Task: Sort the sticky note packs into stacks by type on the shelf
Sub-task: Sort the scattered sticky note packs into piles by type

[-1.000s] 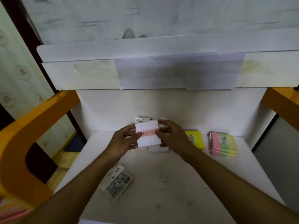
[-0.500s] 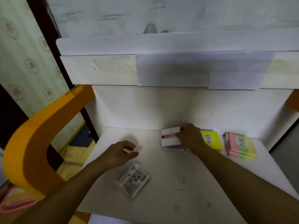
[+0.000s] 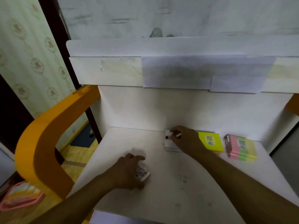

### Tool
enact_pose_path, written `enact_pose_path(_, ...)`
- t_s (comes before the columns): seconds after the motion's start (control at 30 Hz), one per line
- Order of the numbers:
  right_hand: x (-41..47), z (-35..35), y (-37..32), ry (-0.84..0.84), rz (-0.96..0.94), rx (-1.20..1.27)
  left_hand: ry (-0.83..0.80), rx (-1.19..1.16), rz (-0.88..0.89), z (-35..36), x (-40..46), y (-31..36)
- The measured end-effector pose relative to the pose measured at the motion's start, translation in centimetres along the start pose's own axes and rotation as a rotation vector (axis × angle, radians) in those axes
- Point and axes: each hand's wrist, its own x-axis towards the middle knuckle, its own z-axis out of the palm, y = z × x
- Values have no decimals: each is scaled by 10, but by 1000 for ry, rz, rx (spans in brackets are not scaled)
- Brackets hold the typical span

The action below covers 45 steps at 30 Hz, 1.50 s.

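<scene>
**Both hands down on the shelf, each on a pack**

The person leans over the white shelf (image 3: 202,183) with both arms stretched in. The right hand (image 3: 186,139) reaches to the back wall and rests on the white stack (image 3: 169,145), its fingers curled over the top pack; a pink strip and a dark dot show on that pack just left of the fingertips. Whether the grip is truly clenched on the pack or only pressing it down, I cannot tell, though the fingers look bent around its upper edge.

The left hand (image 3: 127,170) sits nearer the front edge, palm down, with fingers and thumb curled around the printed pack (image 3: 143,172), which lies flat on the shelf and pokes out to the right of the hand. That grip is closed on the pack.

Just beside the right wrist lies the yellow pack (image 3: 210,141), marked 2207, flat against the back. A little further right, apart from it, sits the pink and green stack (image 3: 241,148), several packs high.

An orange curved frame (image 3: 48,143) rises at the left of the shelf, and sheets of white paper (image 3: 178,71) hang from the ledge above
</scene>
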Motion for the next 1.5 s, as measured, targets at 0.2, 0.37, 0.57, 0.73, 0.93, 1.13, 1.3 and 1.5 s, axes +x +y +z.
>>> enact_pose_path(0.2,-29,1,-17,-286,167,540,206,-1083,133,-31,-4,7)
enact_pose_path(0.37,-55,-11,-34,-521,357,938,298,-1141,210,-27,-3,39)
enact_pose_path(0.57,-60,-26,-29,-239,394,1215,350,-1048,331,-22,-4,64)
enact_pose_path(0.73,-63,-48,-17,-41,352,1053,280,-1128,206,-13,5,87)
enact_pose_path(0.93,-80,-78,16,-85,270,900,228,-1126,116,5,20,121)
enact_pose_path(1.13,-87,-109,46,-99,270,899,176,-1029,159,19,32,165)
enact_pose_path(1.3,-91,-121,65,-16,160,751,172,-923,249,21,35,196)
enact_pose_path(1.5,-81,-138,87,110,277,898,143,-1054,247,26,43,210)
